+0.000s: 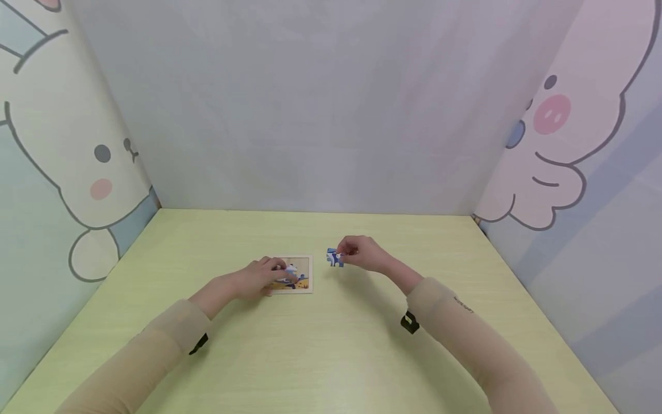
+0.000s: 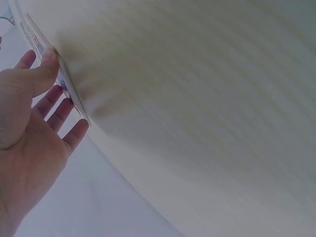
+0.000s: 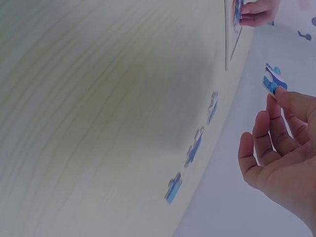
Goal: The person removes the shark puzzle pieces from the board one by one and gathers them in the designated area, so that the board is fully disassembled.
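In the head view, my left hand (image 1: 257,278) lies over the left part of a small framed jigsaw puzzle (image 1: 311,275) with a pale border. Its fingers rest on the puzzle; in the left wrist view the thumb (image 2: 48,55) touches it too, the other fingers spread and fairly straight. My right hand (image 1: 363,253) pinches a blue and white jigsaw piece (image 1: 334,257) between thumb and fingertips, held up off the table, right of the frame. Seen from the right wrist, this piece (image 3: 273,81) is clear of the surface. Part of the picture is hidden under my left hand.
Three loose jigsaw pieces lie in a row on the table in the right wrist view: one near the frame (image 3: 213,107), a middle piece (image 3: 194,146) and a nearer piece (image 3: 173,188). Cloth walls with cartoon animals border the pale yellow table (image 1: 320,356).
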`<state>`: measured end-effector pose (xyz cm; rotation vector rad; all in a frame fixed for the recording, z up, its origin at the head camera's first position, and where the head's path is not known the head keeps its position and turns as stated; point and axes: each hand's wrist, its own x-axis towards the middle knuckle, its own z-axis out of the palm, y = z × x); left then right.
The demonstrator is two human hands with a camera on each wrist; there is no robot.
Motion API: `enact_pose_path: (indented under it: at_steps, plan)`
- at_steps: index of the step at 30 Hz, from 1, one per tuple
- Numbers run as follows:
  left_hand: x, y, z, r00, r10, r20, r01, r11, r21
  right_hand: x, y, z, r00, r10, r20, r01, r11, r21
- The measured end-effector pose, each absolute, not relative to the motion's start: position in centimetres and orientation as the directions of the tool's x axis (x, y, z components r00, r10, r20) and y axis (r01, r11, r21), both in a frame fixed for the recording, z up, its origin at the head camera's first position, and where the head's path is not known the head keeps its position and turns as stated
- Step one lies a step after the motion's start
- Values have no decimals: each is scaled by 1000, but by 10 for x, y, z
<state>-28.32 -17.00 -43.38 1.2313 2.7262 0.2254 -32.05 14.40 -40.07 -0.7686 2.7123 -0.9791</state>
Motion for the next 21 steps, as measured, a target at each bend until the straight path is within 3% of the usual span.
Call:
enact_pose_path:
  at_steps: [17, 21]
  plan:
    - [-283, -172, -437, -716, 697, -40, 676, 706, 209, -320, 213, -397, -866, -499, 29, -410, 676, -613]
    - [-283, -172, -436, -758, 649, -57, 625, 749, 219, -323, 229, -404, -880, -475, -1, -374, 694, -615]
